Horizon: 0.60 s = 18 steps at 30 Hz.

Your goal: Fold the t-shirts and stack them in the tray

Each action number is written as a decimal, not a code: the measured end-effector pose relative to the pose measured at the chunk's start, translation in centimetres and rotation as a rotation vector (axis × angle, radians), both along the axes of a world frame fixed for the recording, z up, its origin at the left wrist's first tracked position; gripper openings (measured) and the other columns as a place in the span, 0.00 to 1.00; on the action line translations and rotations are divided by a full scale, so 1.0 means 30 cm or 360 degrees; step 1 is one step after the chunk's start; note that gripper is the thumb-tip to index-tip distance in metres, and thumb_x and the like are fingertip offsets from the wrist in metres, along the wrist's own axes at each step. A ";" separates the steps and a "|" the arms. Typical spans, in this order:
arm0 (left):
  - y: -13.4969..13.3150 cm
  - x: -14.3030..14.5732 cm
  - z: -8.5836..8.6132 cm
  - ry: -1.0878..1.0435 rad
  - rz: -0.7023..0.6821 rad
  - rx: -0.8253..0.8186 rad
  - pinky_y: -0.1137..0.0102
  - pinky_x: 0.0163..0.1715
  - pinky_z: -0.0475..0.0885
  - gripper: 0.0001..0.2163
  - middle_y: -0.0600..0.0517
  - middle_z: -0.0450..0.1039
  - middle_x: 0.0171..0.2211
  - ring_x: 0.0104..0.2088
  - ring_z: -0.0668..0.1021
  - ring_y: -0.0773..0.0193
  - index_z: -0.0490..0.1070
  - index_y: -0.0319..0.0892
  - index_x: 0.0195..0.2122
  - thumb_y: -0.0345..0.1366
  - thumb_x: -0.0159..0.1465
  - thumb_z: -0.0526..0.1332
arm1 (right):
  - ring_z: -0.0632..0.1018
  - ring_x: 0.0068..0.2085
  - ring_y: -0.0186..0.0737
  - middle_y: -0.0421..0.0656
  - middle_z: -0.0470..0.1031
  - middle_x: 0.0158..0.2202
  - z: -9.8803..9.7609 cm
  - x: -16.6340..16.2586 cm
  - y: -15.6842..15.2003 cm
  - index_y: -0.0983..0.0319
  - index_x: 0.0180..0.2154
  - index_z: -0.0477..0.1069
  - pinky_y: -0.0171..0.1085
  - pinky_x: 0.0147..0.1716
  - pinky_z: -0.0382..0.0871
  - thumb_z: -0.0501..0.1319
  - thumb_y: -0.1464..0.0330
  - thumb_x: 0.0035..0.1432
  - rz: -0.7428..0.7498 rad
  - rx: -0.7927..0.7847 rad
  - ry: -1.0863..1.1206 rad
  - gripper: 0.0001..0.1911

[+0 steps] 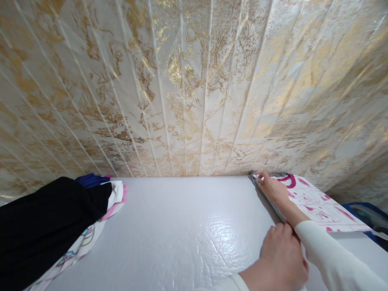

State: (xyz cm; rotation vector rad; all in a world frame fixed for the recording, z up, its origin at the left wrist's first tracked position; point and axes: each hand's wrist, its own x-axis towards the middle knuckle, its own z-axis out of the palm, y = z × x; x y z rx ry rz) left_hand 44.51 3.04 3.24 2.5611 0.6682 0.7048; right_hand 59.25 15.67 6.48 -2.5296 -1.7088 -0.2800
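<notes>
A folded white shirt with a pink print and a dark pink neckline (315, 202) lies at the right end of the white table. Under its left side a grey layer of cloth (268, 199) shows. My right hand (273, 188) is closed at the far left corner of the shirt, fingertips pinching its edge. Nearer to me, my left hand (281, 254) is curled at the shirt's near left edge, below my right forearm. Its fingertips are partly hidden, and the cloth under it is mostly covered.
A heap of clothes lies at the left, with a black garment (57, 222) on top and blue, white and pink cloth below. The shiny white table (182, 226) runs between the two. A gold-patterned curtain (188, 93) hangs behind. A dark blue item (366, 218) stands beyond the right edge.
</notes>
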 end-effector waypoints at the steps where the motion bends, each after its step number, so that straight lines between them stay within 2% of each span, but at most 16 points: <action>1: 0.000 0.000 0.000 -0.0001 -0.0002 0.0006 0.62 0.45 0.66 0.16 0.42 0.68 0.42 0.43 0.68 0.54 0.69 0.32 0.47 0.38 0.64 0.54 | 0.79 0.37 0.51 0.52 0.79 0.37 -0.002 -0.001 0.007 0.60 0.49 0.66 0.38 0.29 0.61 0.52 0.63 0.63 -0.0007 0.0001 0.0011 0.14; 5: 0.005 -0.002 0.000 0.0036 -0.0044 -0.0004 0.61 0.45 0.66 0.17 0.41 0.68 0.43 0.44 0.68 0.53 0.69 0.31 0.48 0.39 0.64 0.54 | 0.79 0.37 0.51 0.53 0.79 0.37 0.000 0.013 0.057 0.61 0.47 0.67 0.39 0.31 0.64 0.53 0.60 0.63 -0.0006 0.0024 0.0108 0.15; 10: 0.011 -0.017 0.012 -0.0068 -0.0064 -0.0078 0.61 0.50 0.65 0.21 0.40 0.66 0.53 0.50 0.69 0.53 0.62 0.30 0.56 0.37 0.65 0.52 | 0.79 0.31 0.41 0.46 0.80 0.30 0.042 0.116 0.096 0.62 0.38 0.73 0.34 0.30 0.66 0.51 0.61 0.64 0.0198 -0.0008 0.0381 0.15; 12: 0.010 -0.025 0.019 -0.0067 -0.0062 -0.0104 0.60 0.52 0.64 0.20 0.40 0.62 0.58 0.52 0.68 0.53 0.61 0.32 0.56 0.37 0.65 0.51 | 0.79 0.33 0.39 0.45 0.80 0.32 0.066 0.181 0.069 0.62 0.38 0.73 0.33 0.32 0.66 0.48 0.64 0.65 0.0271 0.0015 0.0440 0.17; 14: 0.007 -0.032 0.025 -0.0034 -0.0068 -0.0108 0.59 0.54 0.62 0.21 0.40 0.57 0.62 0.55 0.66 0.52 0.59 0.32 0.57 0.38 0.66 0.51 | 0.79 0.38 0.40 0.47 0.80 0.38 0.081 0.245 0.012 0.63 0.41 0.73 0.33 0.36 0.67 0.47 0.66 0.65 0.0293 0.0083 0.0426 0.17; 18: 0.003 -0.037 0.029 -0.0010 -0.0109 -0.0115 0.59 0.56 0.62 0.21 0.40 0.57 0.62 0.56 0.65 0.53 0.58 0.33 0.58 0.38 0.67 0.50 | 0.77 0.46 0.47 0.52 0.77 0.48 0.052 0.317 -0.150 0.61 0.44 0.73 0.37 0.41 0.66 0.52 0.64 0.61 0.0146 0.0298 0.0213 0.15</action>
